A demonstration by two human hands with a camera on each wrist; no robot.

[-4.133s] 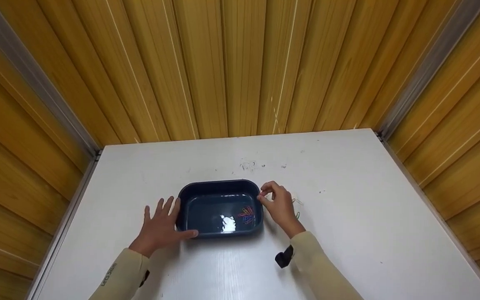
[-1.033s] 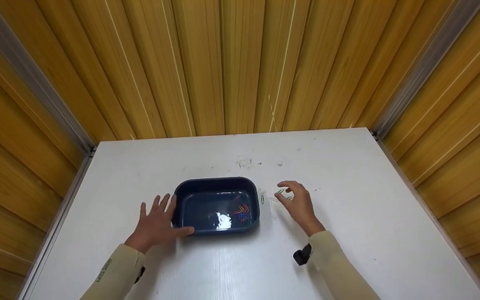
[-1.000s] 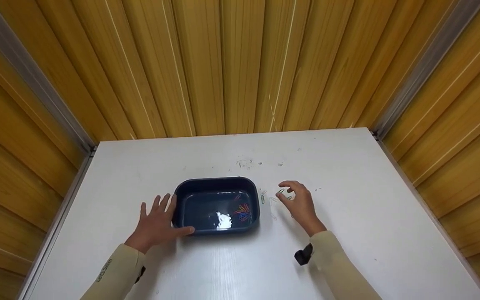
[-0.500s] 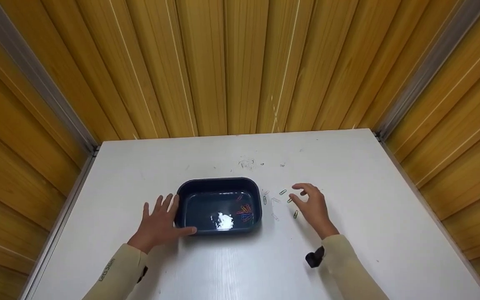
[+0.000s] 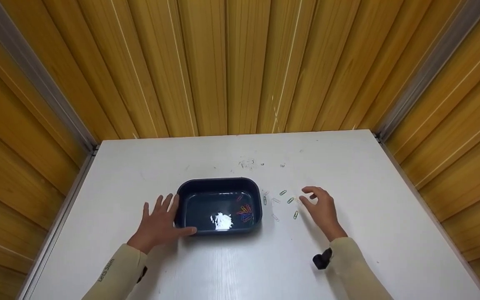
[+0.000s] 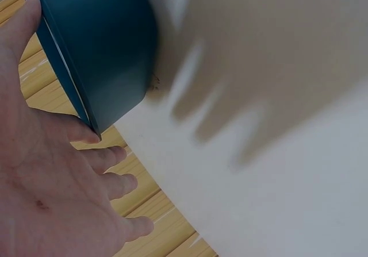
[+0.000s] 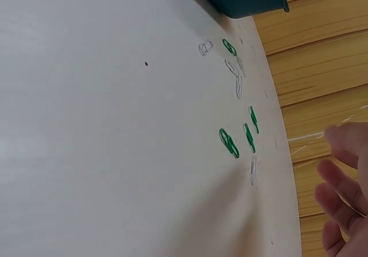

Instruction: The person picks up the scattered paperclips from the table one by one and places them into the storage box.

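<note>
Panels (image 5: 244,66) enclose tbl (image 5: 348,166) & tub (image 5: 202,208) on 3 sides.

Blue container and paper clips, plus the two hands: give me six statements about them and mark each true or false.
1. The left hand touches the blue container. True.
2. The right hand is inside the container. False: it is over the white table, right of the container in the head view.
3. Green clips lie on the table. True.
4. All clips on the table are green. False: there are pale clips too.
5. The container is upside down. False: its open side faces up.
6. Colored clips lie inside the container. True.
</note>
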